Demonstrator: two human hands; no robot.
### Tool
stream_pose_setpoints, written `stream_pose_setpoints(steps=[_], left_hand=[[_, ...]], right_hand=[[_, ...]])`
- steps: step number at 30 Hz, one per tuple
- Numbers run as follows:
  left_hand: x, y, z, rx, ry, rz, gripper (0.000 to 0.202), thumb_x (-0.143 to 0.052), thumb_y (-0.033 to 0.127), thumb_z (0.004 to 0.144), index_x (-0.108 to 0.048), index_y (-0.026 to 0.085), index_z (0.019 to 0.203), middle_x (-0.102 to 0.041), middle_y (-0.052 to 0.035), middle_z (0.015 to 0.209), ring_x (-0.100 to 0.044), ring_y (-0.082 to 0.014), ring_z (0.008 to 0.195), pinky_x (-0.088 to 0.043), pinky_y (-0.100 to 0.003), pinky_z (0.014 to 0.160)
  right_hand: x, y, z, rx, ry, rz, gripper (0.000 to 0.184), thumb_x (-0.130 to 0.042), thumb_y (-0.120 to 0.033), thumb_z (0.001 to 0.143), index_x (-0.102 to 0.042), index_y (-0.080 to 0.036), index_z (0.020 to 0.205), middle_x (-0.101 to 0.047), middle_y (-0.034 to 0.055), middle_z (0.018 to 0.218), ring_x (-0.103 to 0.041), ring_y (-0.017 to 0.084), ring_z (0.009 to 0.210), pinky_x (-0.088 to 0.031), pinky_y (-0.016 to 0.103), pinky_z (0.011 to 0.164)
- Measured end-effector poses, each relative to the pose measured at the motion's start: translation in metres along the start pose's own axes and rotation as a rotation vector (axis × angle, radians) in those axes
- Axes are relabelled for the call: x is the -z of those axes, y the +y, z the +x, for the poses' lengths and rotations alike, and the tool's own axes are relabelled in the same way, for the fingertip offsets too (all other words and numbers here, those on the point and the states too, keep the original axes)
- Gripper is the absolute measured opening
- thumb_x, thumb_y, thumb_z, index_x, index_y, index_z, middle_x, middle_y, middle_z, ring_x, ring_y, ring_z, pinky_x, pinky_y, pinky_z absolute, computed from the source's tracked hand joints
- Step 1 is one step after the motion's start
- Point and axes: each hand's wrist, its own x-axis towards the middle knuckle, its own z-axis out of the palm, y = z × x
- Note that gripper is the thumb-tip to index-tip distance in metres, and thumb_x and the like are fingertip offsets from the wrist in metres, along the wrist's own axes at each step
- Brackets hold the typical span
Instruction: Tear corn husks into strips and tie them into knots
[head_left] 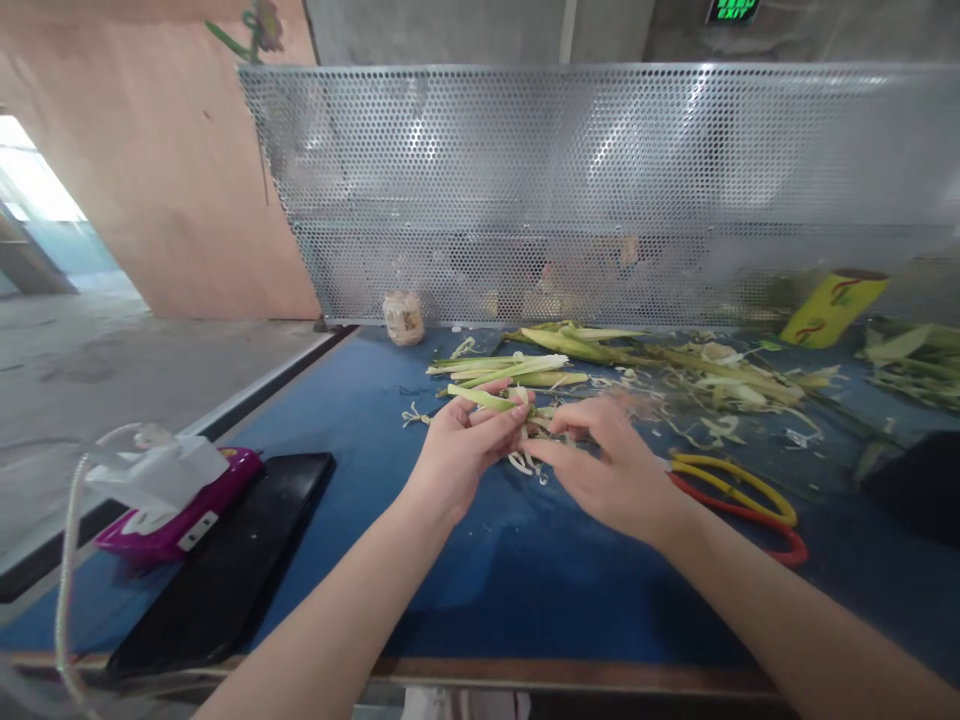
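My left hand (469, 445) is closed on a pale green corn husk strip (480, 398), pinched between thumb and fingers above the blue table. Close to its right, my right hand (604, 465) has curled fingers, with thumb and index finger near the strip's whitish end. Whatever thin thing those fingertips hold is too small to make out. Below and between the hands lie white curled shreds (521, 463). Just beyond them rests a small pile of cut green husk strips (517, 370).
Scissors with yellow and orange handles (739, 495) lie beside my right forearm. More husks (577, 343), a yellow tube (834, 308) and a jar (403, 318) stand or lie before a perforated metal screen (525, 150). At left are a purple power strip (180, 515) and a black flat slab (247, 540).
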Motion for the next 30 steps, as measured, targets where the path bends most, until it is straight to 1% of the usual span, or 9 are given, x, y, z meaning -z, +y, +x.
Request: stream_pose_setpoints(steps=[2,8,10,15,17,21,25,27,30], left_hand=[[0.0002,0.0,0.0001,0.002,0.003,-0.015,0.046,-0.074,0.014,0.06,-0.055,0.014,0.102,-0.07,-0.002,0.079,-0.063,-0.0096,0.063,-0.05,-0.022,0.062],[0.0004,-0.004,-0.0002,0.014,-0.048,-0.031,0.041,-0.073,0.012,0.062,-0.055,0.013,0.098,-0.07,-0.0015,0.075,-0.064,-0.0087,0.062,-0.051,-0.02,0.063],[0.0006,-0.0047,0.0002,0.0,-0.054,-0.018,0.044,-0.074,0.011,0.06,-0.055,0.013,0.1,-0.071,-0.0017,0.075,-0.065,-0.0101,0.065,-0.052,-0.022,0.066],[-0.0003,-0.0025,-0.0004,-0.153,-0.034,0.08,0.05,-0.074,0.008,0.057,-0.054,0.013,0.103,-0.072,-0.003,0.074,-0.066,-0.0142,0.07,-0.053,-0.028,0.072],[-0.0012,-0.0014,-0.0017,-0.212,-0.019,0.126,0.049,-0.074,0.009,0.057,-0.055,0.013,0.102,-0.073,-0.0031,0.075,-0.067,-0.0153,0.072,-0.053,-0.03,0.074],[-0.0018,-0.0014,-0.0032,-0.232,0.011,0.168,0.05,-0.075,0.012,0.057,-0.056,0.014,0.103,-0.073,-0.0029,0.074,-0.067,-0.017,0.076,-0.052,-0.029,0.074],[-0.0008,-0.0032,-0.0017,-0.232,-0.012,0.162,0.053,-0.075,0.011,0.056,-0.055,0.014,0.105,-0.073,-0.0021,0.075,-0.067,-0.0164,0.077,-0.052,-0.028,0.074],[0.0001,-0.004,-0.0008,-0.238,-0.024,0.156,0.053,-0.075,0.01,0.056,-0.055,0.014,0.105,-0.072,-0.0021,0.076,-0.067,-0.0171,0.079,-0.052,-0.028,0.075],[0.0018,-0.0044,0.0,-0.234,-0.04,0.162,0.054,-0.073,0.008,0.056,-0.054,0.014,0.106,-0.072,-0.0026,0.077,-0.067,-0.0179,0.078,-0.052,-0.03,0.075]], right_hand=[[-0.0026,0.0012,-0.0011,-0.026,0.001,-0.01,0.01,-0.058,-0.023,0.079,-0.055,-0.023,0.089,-0.056,0.0013,0.078,-0.053,0.015,0.074,-0.044,0.029,0.067],[0.0032,0.0058,-0.0024,0.204,0.024,-0.084,0.019,-0.062,-0.013,0.075,-0.056,-0.026,0.088,-0.06,0.0003,0.08,-0.053,0.015,0.073,-0.043,0.03,0.068],[0.0048,0.0044,-0.0017,0.209,0.037,-0.076,0.016,-0.062,-0.012,0.074,-0.058,-0.024,0.084,-0.06,0.0007,0.078,-0.053,0.015,0.073,-0.043,0.03,0.067],[0.0026,0.0019,0.0032,-0.179,0.128,0.104,0.009,-0.058,-0.012,0.076,-0.061,-0.021,0.079,-0.06,0.0034,0.081,-0.058,0.015,0.078,-0.046,0.03,0.073],[0.0018,0.003,0.0049,-0.294,0.134,0.166,0.01,-0.059,-0.012,0.076,-0.061,-0.021,0.076,-0.061,0.0024,0.081,-0.059,0.016,0.081,-0.046,0.03,0.076],[0.0023,0.0045,0.0058,-0.328,0.055,0.252,0.01,-0.061,-0.011,0.074,-0.061,-0.021,0.075,-0.062,0.0017,0.08,-0.059,0.015,0.079,-0.047,0.029,0.073],[0.0028,0.0015,0.0054,-0.337,0.032,0.278,0.009,-0.06,-0.012,0.074,-0.061,-0.021,0.073,-0.06,0.0019,0.078,-0.057,0.015,0.079,-0.048,0.028,0.071],[0.0013,0.0003,0.0049,-0.425,0.005,0.369,0.008,-0.059,-0.013,0.075,-0.059,-0.021,0.073,-0.06,0.0017,0.078,-0.058,0.015,0.077,-0.049,0.027,0.069],[-0.0028,0.001,0.0038,-0.641,-0.019,0.554,0.004,-0.06,-0.018,0.074,-0.057,-0.02,0.074,-0.06,0.001,0.077,-0.06,0.013,0.07,-0.05,0.025,0.064]])
